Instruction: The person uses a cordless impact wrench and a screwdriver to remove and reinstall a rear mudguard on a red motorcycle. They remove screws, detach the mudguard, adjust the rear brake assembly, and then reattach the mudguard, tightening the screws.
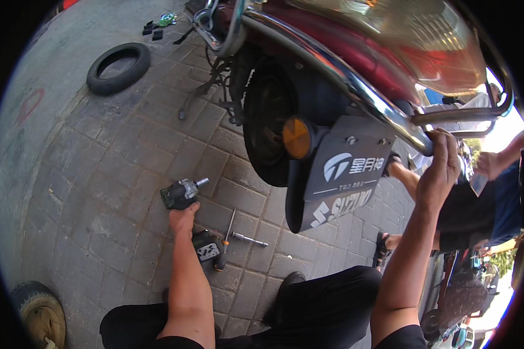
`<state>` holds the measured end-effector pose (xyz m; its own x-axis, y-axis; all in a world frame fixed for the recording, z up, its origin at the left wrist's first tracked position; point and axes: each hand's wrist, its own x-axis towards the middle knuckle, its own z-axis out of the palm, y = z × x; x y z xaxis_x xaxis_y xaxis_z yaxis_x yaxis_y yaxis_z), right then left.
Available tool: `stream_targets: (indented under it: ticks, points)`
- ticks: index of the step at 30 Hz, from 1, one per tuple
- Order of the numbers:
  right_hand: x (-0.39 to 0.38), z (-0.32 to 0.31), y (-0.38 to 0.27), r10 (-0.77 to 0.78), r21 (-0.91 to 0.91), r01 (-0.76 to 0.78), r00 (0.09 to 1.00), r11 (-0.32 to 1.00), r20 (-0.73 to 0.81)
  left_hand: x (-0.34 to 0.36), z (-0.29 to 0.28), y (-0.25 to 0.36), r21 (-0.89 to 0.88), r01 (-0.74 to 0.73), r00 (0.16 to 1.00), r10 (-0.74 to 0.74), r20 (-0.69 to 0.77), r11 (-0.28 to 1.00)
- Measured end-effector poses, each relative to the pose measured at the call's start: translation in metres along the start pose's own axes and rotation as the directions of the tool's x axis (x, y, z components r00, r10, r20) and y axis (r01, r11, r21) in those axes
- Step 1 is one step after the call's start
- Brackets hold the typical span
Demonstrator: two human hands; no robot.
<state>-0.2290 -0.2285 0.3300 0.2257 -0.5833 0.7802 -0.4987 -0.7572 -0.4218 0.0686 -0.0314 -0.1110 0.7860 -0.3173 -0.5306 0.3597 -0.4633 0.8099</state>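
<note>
Left hand [184,217] wrapped around the grip of a dark power tool [178,195], whose socket nose points toward the vehicle's wheel [269,125]; whether the tool rests on the paving [113,168] cannot be told. Right hand [438,174] closed over the rounded end of a chrome bar [355,86] on the red vehicle [390,64]; its palm is out of sight.

The paving's left edge meets a pale concrete strip [23,151]. A loose tyre [109,87] lies by that edge, well apart from the tool, with paving stones between. Just right of the left forearm lie a screwdriver [225,244] and a metal rod [249,239], close together.

The forearm partly covers a dark block [208,249]; its link to the tool is unclear. A dark printed plate [344,168] hides part of the wheel. The vehicle's top and a second wheel [39,317] at lower left are cut off by the fisheye rim. Another person's hand [490,166], at right, is hard to make out.
</note>
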Motion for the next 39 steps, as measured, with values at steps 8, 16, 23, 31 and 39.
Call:
stream_targets:
  ticks: [8,16,23,31,39]
  points:
    - [0.013,-0.008,0.002,0.164,-0.1,-0.172,0.983,0.98,-0.088,-0.022,-0.002,-0.008,0.298,0.285,0.958,-0.283,-0.051,0.911]
    - [0.02,-0.001,-0.025,0.334,-0.153,-0.324,0.941,0.934,0.047,-0.065,0.008,0.071,0.399,-0.141,0.971,0.206,-0.125,0.906]
    - [0.022,0.005,-0.037,0.254,-0.229,-0.239,0.966,0.944,0.039,0.014,0.02,0.281,-0.281,-0.253,0.942,0.302,0.144,0.925]
    - [0.011,0.0,0.001,0.165,-0.196,-0.181,0.982,0.964,-0.098,0.087,0.063,0.345,-0.372,-0.125,0.914,0.253,0.317,0.92]
    - [0.01,-0.037,0.016,0.027,-0.261,-0.008,0.997,0.965,0.071,0.171,0.152,0.33,-0.454,0.252,0.671,0.184,0.719,0.854]
